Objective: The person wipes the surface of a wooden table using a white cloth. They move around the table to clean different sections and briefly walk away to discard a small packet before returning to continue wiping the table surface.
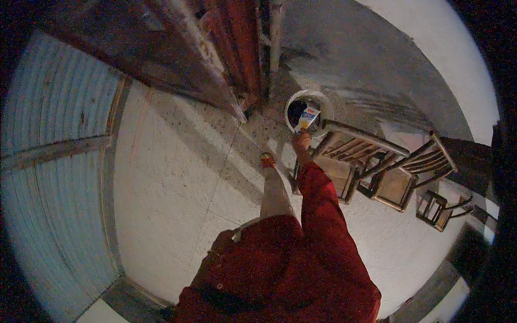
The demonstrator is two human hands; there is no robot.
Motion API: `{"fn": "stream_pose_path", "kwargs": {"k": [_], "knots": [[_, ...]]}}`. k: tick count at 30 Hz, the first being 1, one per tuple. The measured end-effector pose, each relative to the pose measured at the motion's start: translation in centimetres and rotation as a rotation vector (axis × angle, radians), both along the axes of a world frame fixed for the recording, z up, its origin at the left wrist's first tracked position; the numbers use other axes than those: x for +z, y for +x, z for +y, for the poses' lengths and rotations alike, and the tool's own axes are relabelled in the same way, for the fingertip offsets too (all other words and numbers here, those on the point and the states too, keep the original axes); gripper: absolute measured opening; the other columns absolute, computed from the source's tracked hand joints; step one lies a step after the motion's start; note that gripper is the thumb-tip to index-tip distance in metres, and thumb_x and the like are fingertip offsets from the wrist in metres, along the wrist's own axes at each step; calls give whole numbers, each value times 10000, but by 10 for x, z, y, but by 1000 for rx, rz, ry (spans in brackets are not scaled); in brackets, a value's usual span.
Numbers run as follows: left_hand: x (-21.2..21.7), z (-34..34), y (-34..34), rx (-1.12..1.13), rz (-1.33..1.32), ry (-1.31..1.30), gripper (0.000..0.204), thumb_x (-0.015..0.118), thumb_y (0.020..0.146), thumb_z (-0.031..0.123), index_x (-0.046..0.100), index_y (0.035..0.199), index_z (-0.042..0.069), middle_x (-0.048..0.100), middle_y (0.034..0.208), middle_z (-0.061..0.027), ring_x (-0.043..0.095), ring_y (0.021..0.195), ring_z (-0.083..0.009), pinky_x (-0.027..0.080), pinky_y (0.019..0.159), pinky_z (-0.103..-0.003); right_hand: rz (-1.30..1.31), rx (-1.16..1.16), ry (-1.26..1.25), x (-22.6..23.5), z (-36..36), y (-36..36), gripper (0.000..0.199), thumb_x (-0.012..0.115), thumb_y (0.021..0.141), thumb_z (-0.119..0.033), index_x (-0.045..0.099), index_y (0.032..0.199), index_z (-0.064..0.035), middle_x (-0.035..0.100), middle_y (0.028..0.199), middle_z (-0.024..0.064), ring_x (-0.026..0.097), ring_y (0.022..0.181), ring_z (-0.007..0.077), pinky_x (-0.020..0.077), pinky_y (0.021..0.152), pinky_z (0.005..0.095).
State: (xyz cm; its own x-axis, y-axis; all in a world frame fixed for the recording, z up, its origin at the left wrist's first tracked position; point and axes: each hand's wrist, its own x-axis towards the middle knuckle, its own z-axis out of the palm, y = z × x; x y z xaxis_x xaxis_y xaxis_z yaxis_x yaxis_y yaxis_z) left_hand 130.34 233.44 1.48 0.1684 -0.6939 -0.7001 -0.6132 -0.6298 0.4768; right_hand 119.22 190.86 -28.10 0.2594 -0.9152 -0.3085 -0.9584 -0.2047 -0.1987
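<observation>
My right arm, in a red sleeve, reaches forward. My right hand (302,139) is closed on the lower end of a flat white, blue and yellow packet (308,118), its wide end pointing up and away from me. The packet is over the mouth of a white round bucket (328,107) with a dark inside; I cannot make out what is in it. Down at my left side, beside the red garment, is my left hand (225,240). It is dim, and its fingers do not show clearly. A small pale patch shows next to it.
Several wooden slatted chairs (344,175) stand to the right, close to my right forearm. A blue corrugated panel (59,102) is at the left. Reddish-brown folded metal (231,48) rises ahead. My foot (267,160) is on the pale floor (161,215).
</observation>
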Motion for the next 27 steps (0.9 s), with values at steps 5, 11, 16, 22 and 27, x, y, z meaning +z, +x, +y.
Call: {"fn": "stream_pose_path", "kwargs": {"k": [5,11,16,22,27], "knots": [[6,-8,20,4,69,69,565,679,756,126,478,1284,136,596,1005,-153,568,904,-322,465,784,-404,294,146,-229,-192,-29,-47,186,530,834,-149,593,952,-20,566,758,92,550,672,172,450,553,339],[-19,-43,58,-71,62,98,578,678,756,126,466,1293,141,589,994,-153,566,899,-323,464,781,-403,-63,83,92,-193,-29,-18,199,521,866,-188,601,931,-18,532,700,76,541,689,154,427,519,316],[-44,-104,43,-78,130,35,589,678,756,125,456,1301,145,584,985,-154,565,896,-323,463,778,-402,-152,128,194,-108,24,-13,185,561,819,-155,591,946,-24,548,780,121,543,743,209,439,581,347],[-31,-96,90,-320,132,-38,602,677,756,125,444,1311,150,577,974,-154,563,891,-324,462,775,-401,-241,59,270,-52,119,-35,220,610,763,-116,579,964,-30,568,876,175,545,808,275,454,655,384],[-34,-93,132,-631,195,-117,614,677,756,124,434,1319,154,572,965,-154,562,888,-324,461,772,-400,-176,-111,270,-24,226,-105,279,650,717,-83,569,979,-36,584,956,219,547,862,330,466,717,415]]}}
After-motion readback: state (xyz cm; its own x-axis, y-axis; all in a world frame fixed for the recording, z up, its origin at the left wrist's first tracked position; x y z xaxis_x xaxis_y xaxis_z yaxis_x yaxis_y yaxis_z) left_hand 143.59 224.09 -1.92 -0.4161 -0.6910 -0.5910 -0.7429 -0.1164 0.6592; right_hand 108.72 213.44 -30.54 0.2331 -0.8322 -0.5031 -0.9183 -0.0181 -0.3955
